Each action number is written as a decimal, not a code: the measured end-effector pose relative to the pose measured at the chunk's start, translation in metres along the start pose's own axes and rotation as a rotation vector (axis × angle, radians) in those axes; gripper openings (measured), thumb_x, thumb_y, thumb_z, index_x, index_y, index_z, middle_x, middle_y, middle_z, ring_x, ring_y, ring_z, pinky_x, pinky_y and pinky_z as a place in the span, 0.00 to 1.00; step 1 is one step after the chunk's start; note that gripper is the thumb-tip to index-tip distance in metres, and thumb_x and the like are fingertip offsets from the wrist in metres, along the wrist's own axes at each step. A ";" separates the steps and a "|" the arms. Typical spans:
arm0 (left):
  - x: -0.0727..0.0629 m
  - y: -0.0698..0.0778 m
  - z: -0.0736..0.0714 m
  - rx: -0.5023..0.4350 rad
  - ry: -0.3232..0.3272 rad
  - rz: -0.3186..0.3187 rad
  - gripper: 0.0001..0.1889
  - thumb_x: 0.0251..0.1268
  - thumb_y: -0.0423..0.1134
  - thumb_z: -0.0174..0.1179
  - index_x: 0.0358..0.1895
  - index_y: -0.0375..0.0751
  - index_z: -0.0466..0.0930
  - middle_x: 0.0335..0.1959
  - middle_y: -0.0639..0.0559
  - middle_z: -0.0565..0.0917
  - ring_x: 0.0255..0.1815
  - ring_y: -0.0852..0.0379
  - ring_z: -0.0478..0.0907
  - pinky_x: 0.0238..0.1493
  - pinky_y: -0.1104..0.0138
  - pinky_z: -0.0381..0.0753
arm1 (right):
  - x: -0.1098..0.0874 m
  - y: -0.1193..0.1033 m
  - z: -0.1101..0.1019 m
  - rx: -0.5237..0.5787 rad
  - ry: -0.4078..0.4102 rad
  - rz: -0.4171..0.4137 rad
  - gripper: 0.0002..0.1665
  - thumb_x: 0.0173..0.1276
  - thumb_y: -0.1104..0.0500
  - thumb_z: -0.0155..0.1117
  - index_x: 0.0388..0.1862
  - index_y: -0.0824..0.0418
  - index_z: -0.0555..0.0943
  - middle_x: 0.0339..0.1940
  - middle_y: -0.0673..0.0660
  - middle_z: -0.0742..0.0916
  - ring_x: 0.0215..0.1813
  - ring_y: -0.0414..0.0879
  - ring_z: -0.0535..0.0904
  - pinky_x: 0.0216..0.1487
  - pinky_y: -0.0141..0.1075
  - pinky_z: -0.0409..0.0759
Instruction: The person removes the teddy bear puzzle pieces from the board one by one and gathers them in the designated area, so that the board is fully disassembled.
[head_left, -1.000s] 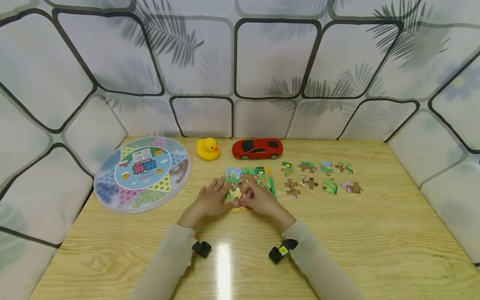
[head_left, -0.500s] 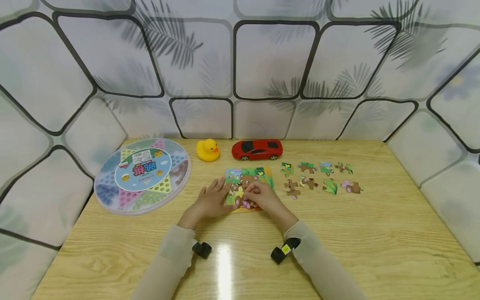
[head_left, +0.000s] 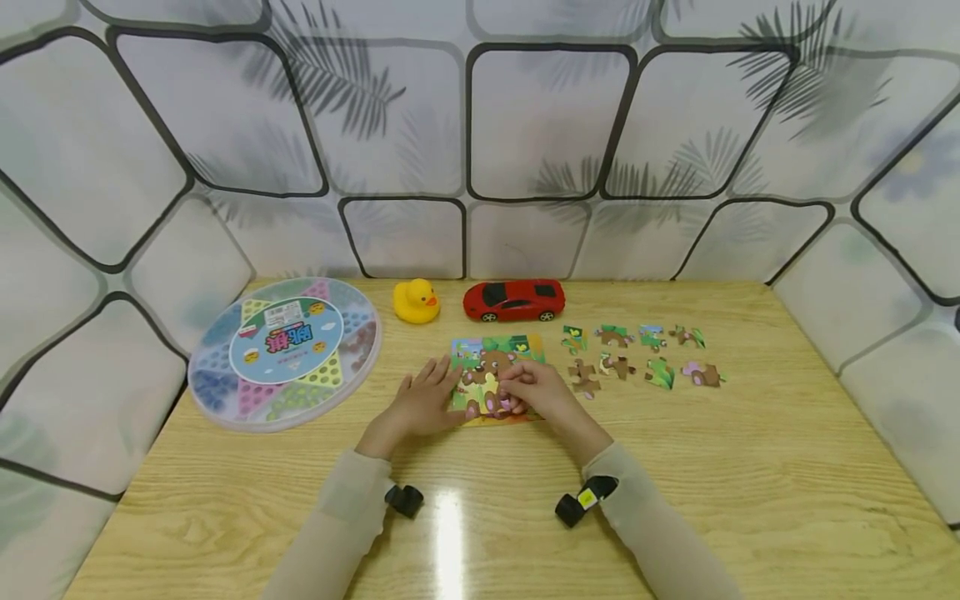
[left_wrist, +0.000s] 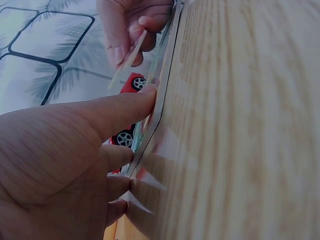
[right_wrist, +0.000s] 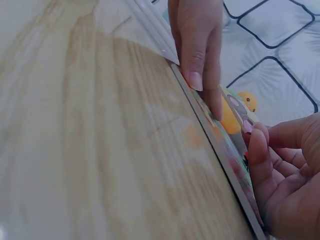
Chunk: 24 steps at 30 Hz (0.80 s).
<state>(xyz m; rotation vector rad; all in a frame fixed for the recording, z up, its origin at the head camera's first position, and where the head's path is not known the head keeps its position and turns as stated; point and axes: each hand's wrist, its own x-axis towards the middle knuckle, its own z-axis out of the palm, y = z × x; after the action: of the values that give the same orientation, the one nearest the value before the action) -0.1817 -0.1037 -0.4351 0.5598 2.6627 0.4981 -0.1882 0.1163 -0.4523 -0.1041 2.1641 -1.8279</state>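
A jigsaw puzzle board (head_left: pixel 534 348) with a brown bear picture lies flat on the table. My left hand (head_left: pixel 422 406) rests along its left side with fingers extended. In the left wrist view, the left thumb (left_wrist: pixel 132 105) touches the board's edge. Over the lower right part of the board, my right hand (head_left: pixel 546 398) pinches a puzzle piece (right_wrist: pixel 241 111) between thumb and fingers. The piece is tilted and raised off the board in both wrist views. The right hand covers part of the bear picture in the head view.
Several loose puzzle pieces (head_left: pixel 584 378) lie in two rows right of the board. Behind it are a yellow rubber duck (head_left: pixel 415 302) and a red toy car (head_left: pixel 514 301). A round board game case (head_left: pixel 358 292) lies at the left. Patterned walls (head_left: pixel 551 121) border the table.
My right hand has shifted a little to the right across the puzzle board. The left hand stays in place.
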 end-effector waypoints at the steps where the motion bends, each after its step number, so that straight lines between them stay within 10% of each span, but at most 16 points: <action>1: 0.000 0.000 0.000 0.002 -0.002 -0.001 0.43 0.65 0.61 0.52 0.76 0.46 0.46 0.77 0.44 0.40 0.76 0.43 0.36 0.68 0.39 0.39 | -0.001 0.000 -0.003 0.015 -0.002 -0.003 0.10 0.67 0.65 0.59 0.42 0.73 0.77 0.26 0.54 0.84 0.22 0.39 0.76 0.26 0.29 0.78; 24: 0.003 -0.002 0.002 0.017 -0.002 0.003 0.42 0.65 0.62 0.50 0.76 0.46 0.47 0.77 0.44 0.39 0.76 0.42 0.37 0.68 0.38 0.40 | -0.068 0.024 -0.148 -0.029 0.190 0.025 0.11 0.69 0.63 0.58 0.43 0.71 0.75 0.28 0.45 0.86 0.27 0.36 0.80 0.31 0.29 0.80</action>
<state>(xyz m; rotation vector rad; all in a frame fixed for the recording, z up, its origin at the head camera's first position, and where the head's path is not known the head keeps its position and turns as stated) -0.1843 -0.1037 -0.4384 0.5687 2.6667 0.4764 -0.1611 0.2780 -0.4418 0.0938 2.3074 -1.8601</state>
